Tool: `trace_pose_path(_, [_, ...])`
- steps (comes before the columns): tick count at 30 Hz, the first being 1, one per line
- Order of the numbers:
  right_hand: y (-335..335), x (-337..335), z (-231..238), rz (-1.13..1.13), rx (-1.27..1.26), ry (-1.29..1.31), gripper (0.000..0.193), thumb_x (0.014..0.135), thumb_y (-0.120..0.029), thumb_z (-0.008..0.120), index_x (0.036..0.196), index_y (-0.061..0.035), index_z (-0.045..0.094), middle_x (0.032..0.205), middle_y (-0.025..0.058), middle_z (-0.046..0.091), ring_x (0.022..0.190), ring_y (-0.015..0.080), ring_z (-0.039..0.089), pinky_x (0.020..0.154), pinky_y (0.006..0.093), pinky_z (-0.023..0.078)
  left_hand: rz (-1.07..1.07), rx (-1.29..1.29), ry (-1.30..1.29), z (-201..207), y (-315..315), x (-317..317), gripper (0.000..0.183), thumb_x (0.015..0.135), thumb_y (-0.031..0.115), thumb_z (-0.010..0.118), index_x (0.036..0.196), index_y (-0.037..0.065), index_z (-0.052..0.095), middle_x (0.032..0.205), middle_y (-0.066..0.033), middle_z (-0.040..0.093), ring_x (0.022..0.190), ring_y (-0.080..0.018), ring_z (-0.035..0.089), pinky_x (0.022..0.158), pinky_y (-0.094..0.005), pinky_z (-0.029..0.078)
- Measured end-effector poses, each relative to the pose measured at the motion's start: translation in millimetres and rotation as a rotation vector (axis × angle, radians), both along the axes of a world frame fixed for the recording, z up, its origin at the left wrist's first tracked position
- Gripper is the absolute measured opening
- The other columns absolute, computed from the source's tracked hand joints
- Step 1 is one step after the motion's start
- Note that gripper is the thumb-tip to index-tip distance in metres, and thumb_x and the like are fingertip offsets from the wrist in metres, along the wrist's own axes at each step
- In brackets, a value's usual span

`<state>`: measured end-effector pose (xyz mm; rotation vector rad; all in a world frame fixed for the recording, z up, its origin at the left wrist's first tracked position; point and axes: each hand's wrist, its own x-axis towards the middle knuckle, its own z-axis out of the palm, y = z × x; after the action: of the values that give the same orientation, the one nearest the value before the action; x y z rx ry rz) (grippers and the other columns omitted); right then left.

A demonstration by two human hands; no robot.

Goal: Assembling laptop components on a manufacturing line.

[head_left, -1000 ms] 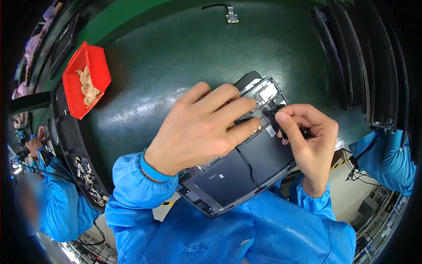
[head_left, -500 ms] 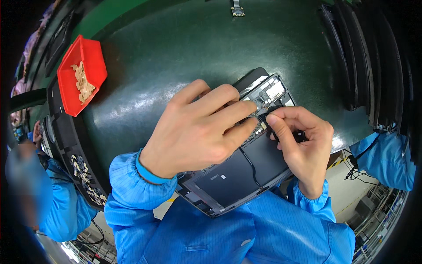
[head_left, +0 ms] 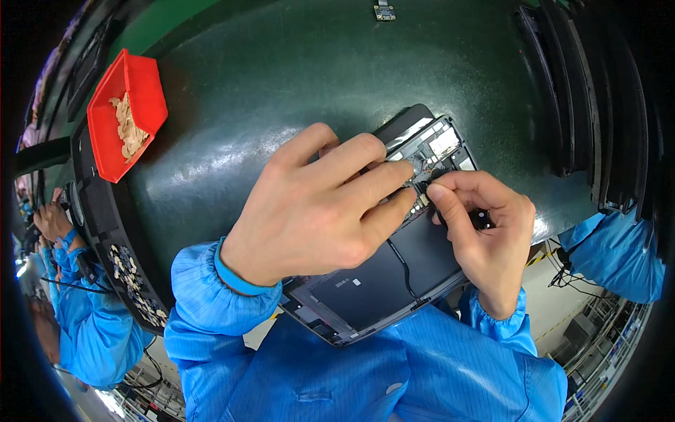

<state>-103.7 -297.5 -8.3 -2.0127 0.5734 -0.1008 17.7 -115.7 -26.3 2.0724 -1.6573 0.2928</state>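
Note:
An opened laptop-like device (head_left: 358, 292) lies tilted at the front edge of the table, its inside facing up. A large black battery fills its near part, crossed by a black cable (head_left: 403, 271). The exposed circuit board with connectors and silver plates is at the far end. My left hand (head_left: 309, 211) arches over the board with bent fingers; the ring and little fingertips rest near its middle, while the thumb and index tip are hidden. Opposite it, my right hand (head_left: 485, 232) pinches thumb and forefinger together at the board. Something small and black (head_left: 481, 219) shows beneath its curled fingers.
A red bin (head_left: 151, 91) of thin beige pieces stands at left. Next to it, a black tray (head_left: 116, 228) holds many small parts. A small circuit board (head_left: 384, 13) lies at the far edge. Dark panels (head_left: 562, 91) stand in a row at right. Co-workers' blue sleeves (head_left: 91, 337) show at both sides.
My hands stay almost in place over the board. The view has shifted slightly. At the left, a co-worker's hand and arm have moved up into view.

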Motion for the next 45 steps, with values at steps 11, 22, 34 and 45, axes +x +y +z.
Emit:
trace_pose_path(11, [1.6,-1.8,2.5,-0.096,0.093,0.017,0.006,0.091,-0.002,0.078,0.095,0.0022,0.077,0.071,0.0083,0.074,0.064,0.0092,0.071,0.061,0.0227,0.052,0.012,0.067,0.009,5.4,-1.7,-1.5,0.035,0.07,0.021,0.073,0.104,0.021,0.081,0.107,0.0034,0.072,0.087,-0.0142,0.065,0.067,-0.0289,0.044])
trace_pose_path(22, [2.2,-5.0,-5.5,-0.037,-0.015,-0.029,0.006,0.089,-0.003,0.08,0.093,-0.0003,0.078,0.073,0.0085,0.075,0.065,0.0113,0.073,0.06,0.0241,0.053,-0.001,0.041,0.0,1.5,0.1,-2.1,0.031,0.071,0.021,0.073,0.1,0.019,0.082,0.108,0.0023,0.072,0.087,-0.0152,0.065,0.065,-0.0297,0.044])
trace_pose_path(34, [5.2,-4.1,-2.1,-0.005,-0.068,-0.064,0.005,0.09,-0.002,0.079,0.094,-0.0007,0.077,0.075,0.0085,0.075,0.066,0.0125,0.074,0.059,0.0242,0.054,0.013,0.061,0.003,3.3,0.0,-3.3,0.03,0.071,0.021,0.072,0.099,0.018,0.082,0.107,0.0025,0.072,0.086,-0.0149,0.065,0.066,-0.0299,0.045])
trace_pose_path(45, [-2.3,0.7,-0.1,0.031,0.003,-0.009,0.005,0.09,-0.003,0.078,0.092,0.0013,0.076,0.071,0.0096,0.074,0.063,0.0117,0.072,0.06,0.025,0.053,0.017,0.049,-0.003,4.6,0.5,-3.7,0.032,0.068,0.019,0.073,0.099,0.019,0.082,0.108,0.002,0.073,0.084,-0.0147,0.065,0.065,-0.0299,0.044])
